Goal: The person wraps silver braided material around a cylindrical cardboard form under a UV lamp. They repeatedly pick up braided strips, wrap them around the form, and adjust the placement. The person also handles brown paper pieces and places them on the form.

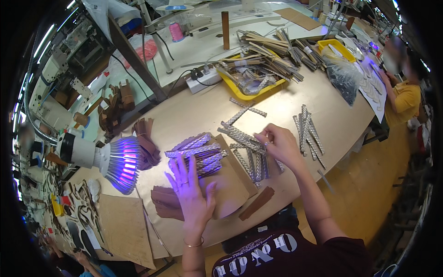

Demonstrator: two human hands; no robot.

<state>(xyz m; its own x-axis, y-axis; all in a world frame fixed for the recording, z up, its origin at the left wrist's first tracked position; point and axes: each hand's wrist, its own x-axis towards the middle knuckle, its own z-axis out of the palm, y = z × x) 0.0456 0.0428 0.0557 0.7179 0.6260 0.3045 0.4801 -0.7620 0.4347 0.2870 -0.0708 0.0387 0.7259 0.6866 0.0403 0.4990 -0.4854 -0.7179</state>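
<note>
Braided strips [203, 150], narrow, pale silvery grey, loosely stacked, violet-lit

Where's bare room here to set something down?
Bare tabletop lies between the larger yellow tray and the brown strip bundle, and right of the rightmost braided strips. It's crowded around the left hand and right hand.

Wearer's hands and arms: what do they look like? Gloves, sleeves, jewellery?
No gloves. Left hand: thin ring, plus a slim metallic-looking bracelet at the wrist. Right hand: what looks like a ring, no bracelet visible. Both forearms uncovered; dark maroon top with white lettering, short right sleeve. Left sleeve out of view.
</note>
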